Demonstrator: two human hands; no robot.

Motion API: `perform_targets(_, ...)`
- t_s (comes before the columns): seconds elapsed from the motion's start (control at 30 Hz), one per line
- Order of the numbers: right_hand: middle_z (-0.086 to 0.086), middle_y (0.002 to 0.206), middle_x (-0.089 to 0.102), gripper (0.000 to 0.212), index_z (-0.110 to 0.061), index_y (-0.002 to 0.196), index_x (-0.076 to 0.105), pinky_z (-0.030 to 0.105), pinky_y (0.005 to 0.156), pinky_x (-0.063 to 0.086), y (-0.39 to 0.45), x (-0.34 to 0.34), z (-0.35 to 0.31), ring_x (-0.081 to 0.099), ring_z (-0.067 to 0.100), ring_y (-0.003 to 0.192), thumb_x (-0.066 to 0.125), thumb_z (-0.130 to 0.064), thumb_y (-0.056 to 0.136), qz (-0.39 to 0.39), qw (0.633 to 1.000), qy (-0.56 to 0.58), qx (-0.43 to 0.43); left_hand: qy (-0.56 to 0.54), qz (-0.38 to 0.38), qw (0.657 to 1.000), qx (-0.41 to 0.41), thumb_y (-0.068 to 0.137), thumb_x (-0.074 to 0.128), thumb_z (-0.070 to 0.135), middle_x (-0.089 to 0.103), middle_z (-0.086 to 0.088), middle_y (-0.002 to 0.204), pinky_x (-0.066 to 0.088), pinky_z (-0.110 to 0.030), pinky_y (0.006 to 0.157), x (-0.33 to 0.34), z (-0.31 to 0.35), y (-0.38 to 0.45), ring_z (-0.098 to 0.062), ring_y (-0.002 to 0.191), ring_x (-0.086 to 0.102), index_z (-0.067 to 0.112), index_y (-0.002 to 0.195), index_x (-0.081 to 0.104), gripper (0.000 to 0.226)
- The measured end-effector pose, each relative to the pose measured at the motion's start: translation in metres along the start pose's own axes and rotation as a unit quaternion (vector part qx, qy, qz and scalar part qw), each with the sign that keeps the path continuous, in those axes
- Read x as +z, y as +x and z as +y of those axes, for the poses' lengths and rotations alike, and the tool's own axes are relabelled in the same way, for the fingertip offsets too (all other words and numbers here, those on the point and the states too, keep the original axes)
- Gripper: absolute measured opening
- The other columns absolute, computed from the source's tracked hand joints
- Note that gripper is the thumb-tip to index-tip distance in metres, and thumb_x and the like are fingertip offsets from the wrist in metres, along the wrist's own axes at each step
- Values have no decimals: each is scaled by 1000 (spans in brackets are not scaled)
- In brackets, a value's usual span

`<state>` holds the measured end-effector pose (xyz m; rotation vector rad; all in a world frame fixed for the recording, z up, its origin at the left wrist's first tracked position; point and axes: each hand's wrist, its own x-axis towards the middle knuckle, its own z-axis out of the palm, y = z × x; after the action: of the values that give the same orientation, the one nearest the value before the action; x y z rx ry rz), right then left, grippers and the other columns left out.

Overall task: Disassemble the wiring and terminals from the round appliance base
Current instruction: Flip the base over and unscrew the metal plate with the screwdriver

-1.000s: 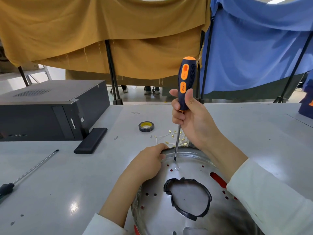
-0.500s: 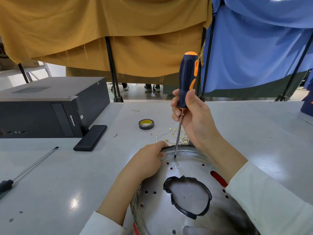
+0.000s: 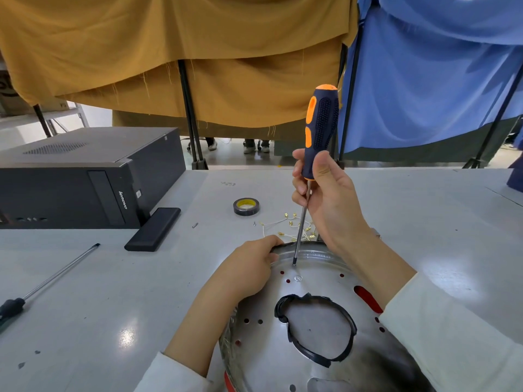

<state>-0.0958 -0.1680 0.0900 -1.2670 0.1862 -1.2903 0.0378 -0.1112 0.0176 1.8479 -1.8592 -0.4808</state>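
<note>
Since the earlier frame the screwdriver [image 3: 311,171] has turned in the right hand [image 3: 325,205], its orange stripe now facing left, with the tip resting on the round appliance base [image 3: 317,329] near its far rim, just beyond a small screw [image 3: 298,278]. That hand pinches the lower handle while the left hand [image 3: 249,267] curls over the base's far-left rim, the base lying on the counter [image 3: 113,292] close to the person. The thin sheet metal looks stiff, light and slippery, so gripping the rim seems the surest hold
</note>
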Motion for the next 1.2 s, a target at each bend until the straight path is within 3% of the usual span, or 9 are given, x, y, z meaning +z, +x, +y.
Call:
perform_targets(0.13,-4,73,52,38,-9,112,56,20,52,29,1,0,-2,34,8,54,42,-37,90,6,999,18,30,2,0,1000,-1,98,38,15,61,-1,114,45,-35,87,0,1,0,-23,102,54,28,121,52,29)
perform_targets(0.33,-5,68,49,28,-14,99,40,18,49,29,-1,2,-4,31,7,51,54,-32,83,22,999,-16,21,4,1,1000,0,98,38,15,61,0,114,44,-33,84,0,1,0,-21,100,54,29,120,52,29)
perform_targets(0.53,1,75,58,19,-12,96,45,22,51,32,-3,2,0,38,11,56,49,-29,87,8,1000,0,1,5,0,1000,0,98,38,16,61,-1,113,44,-31,82,0,0,0,-22,99,54,29,119,53,29)
perform_targets(0.77,3,77,54,38,-7,98,56,22,52,29,-5,3,0,35,9,58,32,-36,95,-33,999,12,38,9,-2,1000,-3,99,38,16,61,-1,113,44,-32,83,0,0,0,-23,98,54,27,119,52,28)
perform_targets(0.87,1,74,46,43,-6,104,54,22,54,25,-4,4,-2,30,8,58,37,-43,93,-28,998,13,55,4,-1,1000,-7,98,38,15,61,-1,112,45,-34,85,0,1,1,-23,99,54,27,120,52,29)
perform_targets(1.0,1,69,36,27,-12,95,41,23,52,22,-4,4,-4,24,11,56,52,-37,91,-15,998,-37,41,3,0,1000,-5,98,38,15,62,-1,110,45,-34,84,0,1,0,-22,97,54,27,119,53,28)
perform_targets(1.1,2,68,41,23,-11,94,40,23,51,24,-6,4,-2,27,11,56,49,-31,87,-21,999,-33,25,1,0,1000,-7,99,37,16,62,0,110,45,-34,84,0,1,0,-22,97,54,27,119,53,28)
perform_targets(1.2,2,74,49,28,-8,101,51,23,53,28,-6,3,-1,33,10,57,42,-32,91,-29,999,-13,28,4,-2,1000,-7,99,37,16,61,0,112,45,-33,84,0,1,1,-22,99,54,27,120,52,28)
